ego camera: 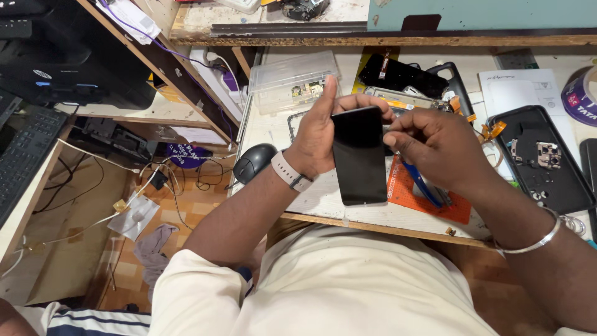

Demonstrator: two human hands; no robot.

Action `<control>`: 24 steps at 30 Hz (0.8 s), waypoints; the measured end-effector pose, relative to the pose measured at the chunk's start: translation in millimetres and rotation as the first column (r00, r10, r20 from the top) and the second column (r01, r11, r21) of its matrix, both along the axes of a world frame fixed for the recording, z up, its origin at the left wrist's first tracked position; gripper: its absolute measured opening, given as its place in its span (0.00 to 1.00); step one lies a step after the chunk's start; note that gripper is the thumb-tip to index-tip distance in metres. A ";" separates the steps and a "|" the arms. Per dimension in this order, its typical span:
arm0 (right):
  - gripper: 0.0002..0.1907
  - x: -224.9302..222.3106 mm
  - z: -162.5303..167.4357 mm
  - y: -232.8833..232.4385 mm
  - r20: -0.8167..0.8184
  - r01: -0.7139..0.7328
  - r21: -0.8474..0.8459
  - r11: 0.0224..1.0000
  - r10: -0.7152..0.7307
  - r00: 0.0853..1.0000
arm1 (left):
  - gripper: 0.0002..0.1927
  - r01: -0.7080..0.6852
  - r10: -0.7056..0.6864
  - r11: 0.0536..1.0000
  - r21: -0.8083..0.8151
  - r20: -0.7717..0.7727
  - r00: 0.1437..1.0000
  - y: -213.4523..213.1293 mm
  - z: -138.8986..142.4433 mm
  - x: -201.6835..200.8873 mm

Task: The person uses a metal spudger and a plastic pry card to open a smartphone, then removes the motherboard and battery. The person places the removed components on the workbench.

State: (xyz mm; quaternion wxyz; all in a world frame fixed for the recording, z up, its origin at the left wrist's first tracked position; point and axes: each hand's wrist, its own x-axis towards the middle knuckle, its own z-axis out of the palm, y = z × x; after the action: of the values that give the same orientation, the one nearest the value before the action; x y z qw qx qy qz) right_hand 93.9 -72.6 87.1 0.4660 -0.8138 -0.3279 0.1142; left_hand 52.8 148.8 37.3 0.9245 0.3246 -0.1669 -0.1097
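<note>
A: What are the hands doing with that black phone screen (359, 155)?

B: The left hand (320, 134) holds it along its left edge, thumb side behind it and fingers curled over the top corner. The right hand (435, 146) pinches the upper right edge between thumb and forefinger. So both hands are closed on the panel, which stands nearly upright in the air above the near edge of the table (323, 199).

A: How would you expect it to handle?

B: I'd judge it light, thin and stiff, but fragile: glass that would crack if bent or knocked. The glossy face looks slippery, so the edges are the sensible place to grip, which is where the fingers already sit.

A: And what is around it?

B: Just beneath and to the right lies an orange mat (429, 199) with a blue-handled tool (426, 186) on it. A black mouse (254, 162) sits to the left, a clear plastic box (292, 81) behind, and a black tray (547, 162) with small phone parts well off to the right
</note>
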 end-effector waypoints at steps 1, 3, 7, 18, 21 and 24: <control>0.07 0.2 -2.2 -1.1 -0.019 0.017 -0.073 0.997 -0.018 1.000 | 0.44 0.013 -0.012 1.000 -0.015 0.022 1.000 1.8 1.1 1.0; 0.08 2.6 -6.1 -2.5 0.033 -0.033 -0.176 0.984 0.040 0.999 | 0.44 -0.013 0.016 0.999 -0.052 0.066 0.998 8.8 5.1 2.4; 0.09 5.7 -12.6 -3.4 0.118 -0.180 -0.252 0.951 0.215 0.969 | 0.43 -0.214 0.216 0.972 -0.097 0.019 0.976 29.0 13.9 0.6; 0.11 13.4 -17.4 -10.3 -0.471 -0.184 0.059 0.981 0.190 0.862 | 0.46 -0.283 0.289 0.953 -0.109 0.038 0.957 29.2 15.3 -3.8; 0.13 17.4 -20.8 -10.2 -0.549 -0.155 0.175 0.972 0.227 0.805 | 0.44 -0.300 0.300 0.954 -0.014 0.073 0.951 24.1 13.4 -4.0; 0.14 17.9 -21.4 -9.2 -0.545 -0.133 0.137 0.982 0.187 0.817 | 0.44 -0.349 0.347 0.937 0.010 0.065 0.936 18.8 11.7 -4.7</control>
State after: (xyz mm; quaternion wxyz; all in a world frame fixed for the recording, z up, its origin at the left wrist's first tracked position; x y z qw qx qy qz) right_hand 111.8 -81.8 65.6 0.5670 -0.6925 -0.2505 0.3691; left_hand 48.1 167.6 49.0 0.9202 0.3623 -0.1342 0.0638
